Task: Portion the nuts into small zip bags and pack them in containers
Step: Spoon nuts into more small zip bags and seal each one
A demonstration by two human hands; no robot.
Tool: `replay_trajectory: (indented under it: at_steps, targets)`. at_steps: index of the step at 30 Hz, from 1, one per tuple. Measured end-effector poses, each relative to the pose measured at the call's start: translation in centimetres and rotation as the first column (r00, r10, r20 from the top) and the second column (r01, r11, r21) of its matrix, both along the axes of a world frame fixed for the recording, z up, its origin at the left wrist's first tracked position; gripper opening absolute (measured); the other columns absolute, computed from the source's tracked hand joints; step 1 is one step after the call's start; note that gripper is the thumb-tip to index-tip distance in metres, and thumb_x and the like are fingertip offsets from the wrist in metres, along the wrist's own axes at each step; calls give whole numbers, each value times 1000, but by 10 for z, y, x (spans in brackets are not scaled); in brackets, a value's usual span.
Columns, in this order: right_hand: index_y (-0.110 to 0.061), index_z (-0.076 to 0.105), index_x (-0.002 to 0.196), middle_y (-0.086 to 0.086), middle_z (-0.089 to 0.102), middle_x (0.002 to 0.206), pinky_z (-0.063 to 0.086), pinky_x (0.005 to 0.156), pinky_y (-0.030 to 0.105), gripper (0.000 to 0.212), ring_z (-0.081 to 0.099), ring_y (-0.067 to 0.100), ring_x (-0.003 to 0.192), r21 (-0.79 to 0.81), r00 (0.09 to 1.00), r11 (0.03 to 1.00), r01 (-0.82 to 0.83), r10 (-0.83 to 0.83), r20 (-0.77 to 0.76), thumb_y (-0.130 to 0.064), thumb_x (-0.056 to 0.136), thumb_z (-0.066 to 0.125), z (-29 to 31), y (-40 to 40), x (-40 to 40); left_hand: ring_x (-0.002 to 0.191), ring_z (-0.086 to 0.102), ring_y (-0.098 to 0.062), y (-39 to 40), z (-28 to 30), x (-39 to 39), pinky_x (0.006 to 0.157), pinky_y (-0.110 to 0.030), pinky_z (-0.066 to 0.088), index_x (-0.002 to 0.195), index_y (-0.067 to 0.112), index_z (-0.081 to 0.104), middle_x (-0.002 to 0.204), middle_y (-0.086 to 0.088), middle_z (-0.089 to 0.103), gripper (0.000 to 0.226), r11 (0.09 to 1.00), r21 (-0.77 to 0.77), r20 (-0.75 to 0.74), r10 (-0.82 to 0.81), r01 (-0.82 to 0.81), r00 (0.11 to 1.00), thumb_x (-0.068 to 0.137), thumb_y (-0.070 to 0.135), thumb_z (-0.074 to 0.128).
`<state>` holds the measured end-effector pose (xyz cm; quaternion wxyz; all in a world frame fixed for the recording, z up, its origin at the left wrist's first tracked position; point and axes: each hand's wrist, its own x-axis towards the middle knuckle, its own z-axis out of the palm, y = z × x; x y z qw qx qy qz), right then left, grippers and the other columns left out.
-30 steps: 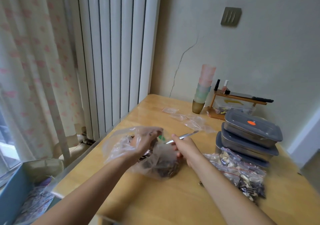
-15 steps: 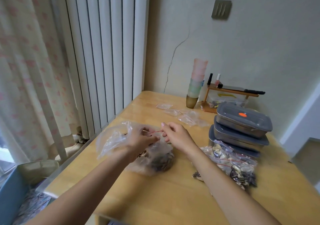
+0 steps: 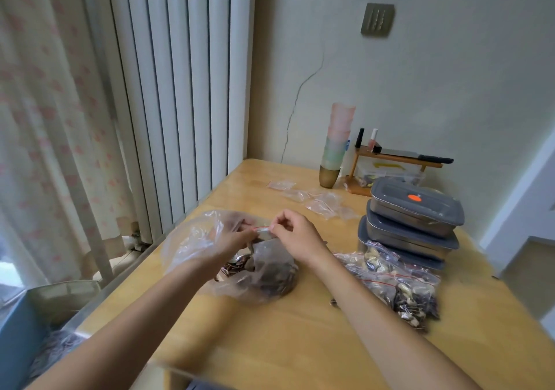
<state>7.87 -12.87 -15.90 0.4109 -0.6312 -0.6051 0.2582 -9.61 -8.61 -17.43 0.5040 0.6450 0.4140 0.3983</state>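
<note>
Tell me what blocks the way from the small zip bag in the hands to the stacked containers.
The small zip bag is pinched by both hands. Between it and the containers lies bare table; the filled bags sit nearer the camera. Lids are on.

3 containers (image 3: pixel 414 209) stacked right of nut bag (image 3: pixel 264 272).

Table (image 3: pixel 300 344) seen as pale wood, smooth, with a soft sheen near the far edge. Large bag (image 3: pixel 258 269) of thin clear plastic film, crinkled and glossy; the small zip bags (image 3: pixel 318 201) beyond it of the same clear glossy plastic. Stacked containers (image 3: pixel 411 224) noted with brushed, dull-shining metal bodies under matt grey plastic lids. Cups (image 3: pixel 336 143) of frosted translucent plastic. Curtain (image 3: pixel 45 119) of thin printed cloth. Wall (image 3: pixel 420 74) matt painted plaster, cracked.
</note>
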Motion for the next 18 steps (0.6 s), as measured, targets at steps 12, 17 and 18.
replay_trajectory:
  at_steps: [12, 17, 18]
  targets:
    - [-24, 68, 96, -2, 72, 97, 61, 86, 40, 5, 71, 20, 92, 28, 983, 982, 186, -186, -3, -21, 100, 65, 21, -4, 33, 89, 67, -19, -19, 4, 28, 64, -25, 51, 119, 14, 53, 98, -4, 69, 29, 973, 86, -52, 219, -214, 974, 95, 18, 67]
    - [-23, 60, 93, -3, 68, 96, 59, 80, 39, 15, 68, 20, 91, 94, 880, 879, 468, -473, 37, -12, 103, 58, 26, -20, 79, 89, 64, -20, -29, -5, 50, 66, -30, 55, 124, 18, 46, 103, -2, 64, 31, 978, 167, -190, 156, -125, 969, 97, 25, 61]
    - [-21, 59, 92, -2, 67, 96, 59, 80, 38, 15, 68, 20, 91, 74, 868, 868, 491, -495, 46, -11, 103, 57, 25, -26, 86, 97, 62, -21, -32, -7, 54, 75, -28, 54, 125, 16, 45, 107, -4, 61, 33, 980, 178, -202, 129, -93, 971, 98, 24, 62]
